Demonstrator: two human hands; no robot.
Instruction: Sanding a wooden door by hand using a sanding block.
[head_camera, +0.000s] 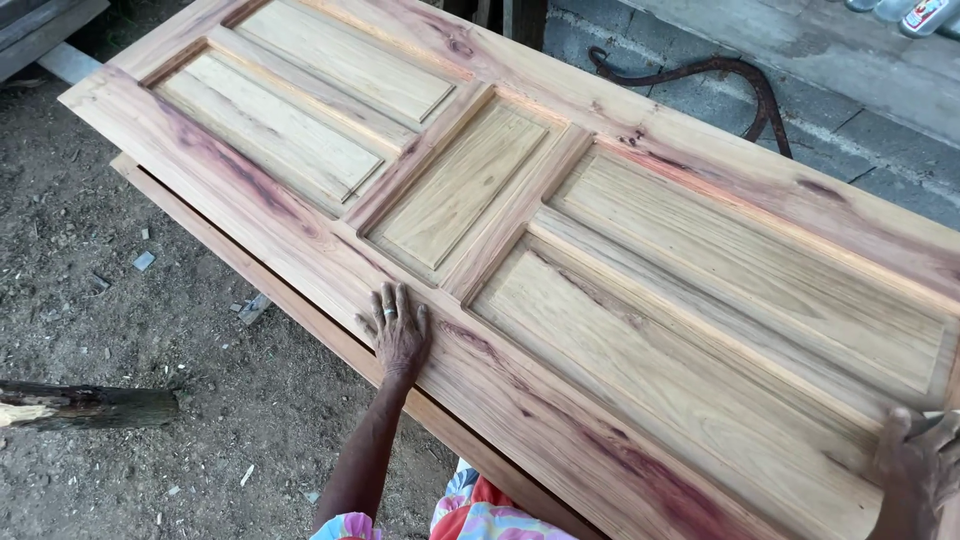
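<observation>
Panelled door of pale and reddish unfinished wood is laid flat, stretched from upper left to lower right, over a second wooden board whose edge is seen just beneath its near side. The left hand is pressed flat on the door's near rail, its fingers straight and held close together, with a ring worn on one; nothing is gripped. The right hand is placed at the door's lower right end, partly cut off by the frame, and its finger spread cannot be told. A dark log is seen on the dirt ground, and a curved rusty iron bar against the grey block wall.
</observation>
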